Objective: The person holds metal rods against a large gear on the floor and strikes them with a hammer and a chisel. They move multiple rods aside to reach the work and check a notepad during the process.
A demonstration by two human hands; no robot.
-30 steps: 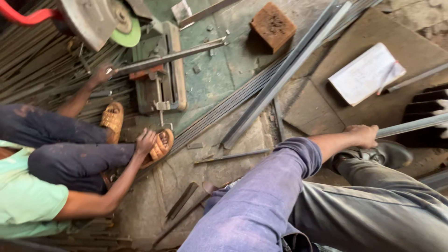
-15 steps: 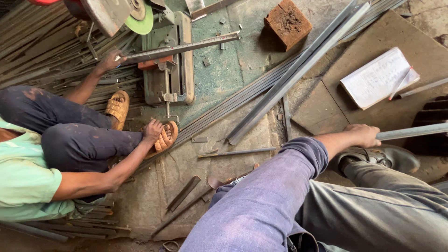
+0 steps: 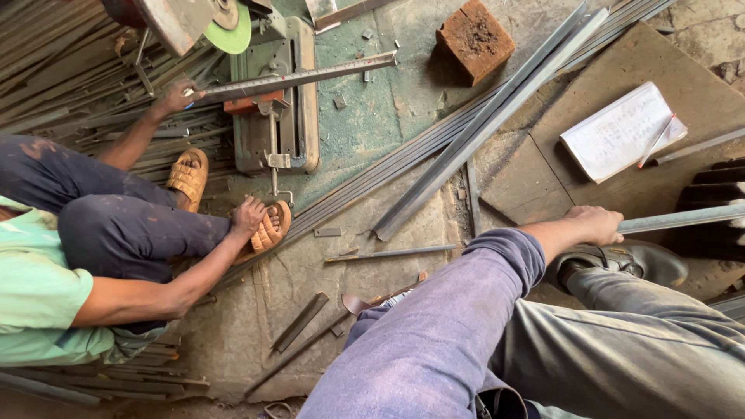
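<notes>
The view has drifted slightly since the earlier frame, while the wearer's right hand (image 3: 596,225) stays closed around a grey metal bar (image 3: 683,219), which runs rightward out of frame just above a black shoe (image 3: 628,262). The bar appears straight, dull and flat-sided. The left hand is out of view. Beside them, a co-worker's hand (image 3: 177,96) steadies a bar in a chop saw (image 3: 272,116).
</notes>
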